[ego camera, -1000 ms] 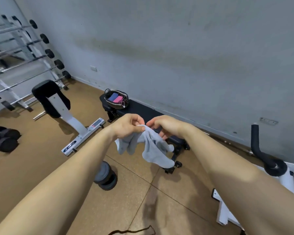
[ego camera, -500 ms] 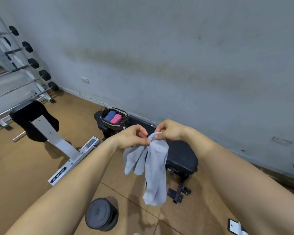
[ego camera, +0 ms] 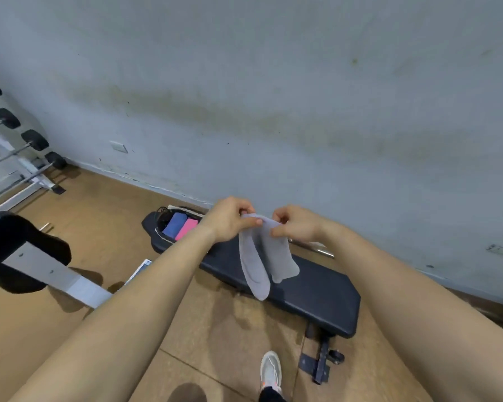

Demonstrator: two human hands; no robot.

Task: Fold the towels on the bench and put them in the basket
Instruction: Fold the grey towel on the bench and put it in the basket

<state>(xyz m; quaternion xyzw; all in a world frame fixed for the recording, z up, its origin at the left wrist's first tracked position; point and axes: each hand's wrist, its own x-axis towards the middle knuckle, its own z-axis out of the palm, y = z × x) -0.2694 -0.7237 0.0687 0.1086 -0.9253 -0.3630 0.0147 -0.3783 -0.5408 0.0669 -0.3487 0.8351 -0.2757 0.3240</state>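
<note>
head | left hand (ego camera: 230, 220), right hand (ego camera: 298, 224) pinch towel (ego camera: 256, 256) top edge | over bench (ego camera: 317, 288)

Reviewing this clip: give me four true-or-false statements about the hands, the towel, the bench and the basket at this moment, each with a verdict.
1. Both the left hand and the right hand pinch the grey towel at its top. True.
2. The grey towel lies flat on the bench. False: it hangs from the hands, in front of the bench.
3. The basket sits at the far end of the bench. True.
4. The basket is empty. False: it holds a blue towel and a pink towel, side by side.
</note>
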